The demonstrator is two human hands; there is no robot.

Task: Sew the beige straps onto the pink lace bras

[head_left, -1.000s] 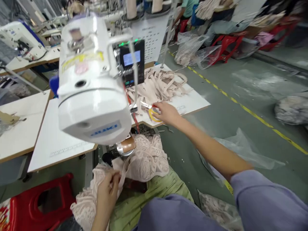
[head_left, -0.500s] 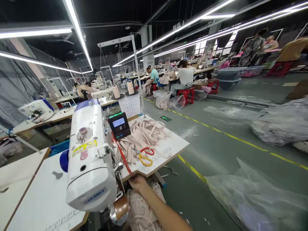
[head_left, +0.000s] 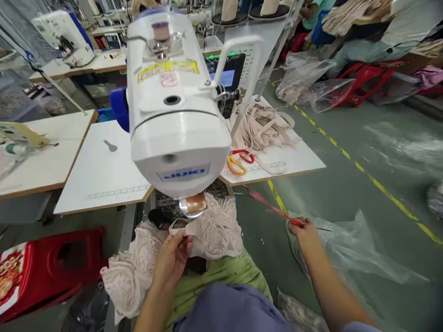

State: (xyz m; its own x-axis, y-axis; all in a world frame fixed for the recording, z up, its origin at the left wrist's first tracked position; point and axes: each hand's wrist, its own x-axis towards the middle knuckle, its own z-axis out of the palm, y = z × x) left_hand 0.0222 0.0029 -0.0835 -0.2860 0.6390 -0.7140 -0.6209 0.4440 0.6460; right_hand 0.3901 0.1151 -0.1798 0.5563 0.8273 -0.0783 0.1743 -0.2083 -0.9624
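My left hand [head_left: 173,256] pinches a beige strap [head_left: 180,228] just below the sewing machine's head [head_left: 176,143]. The strap joins a beige lace garment [head_left: 221,226] draped over my lap, with more bunched lace [head_left: 126,281] to its left. Out to the right over the floor, my right hand [head_left: 304,230] is closed on a red ribbon [head_left: 266,205], pulled taut from the table's edge. A thin dark point sticks out past the fingers; the tool it belongs to is mostly hidden. Scissors [head_left: 238,161] with red and yellow handles lie on the tabletop beside the machine.
Beige straps [head_left: 263,127] are heaped on the right tabletop [head_left: 311,161]. A small grey metal piece [head_left: 110,145] lies on the left tabletop. A red stool [head_left: 62,269] stands at lower left. Clear plastic bags [head_left: 360,249] lie on the floor at right. Another person sits at upper right.
The view has tilted down and come closer to the machine. My right hand has moved away from the table edge, drawing the ribbon out. My left hand has come into view with the strap.
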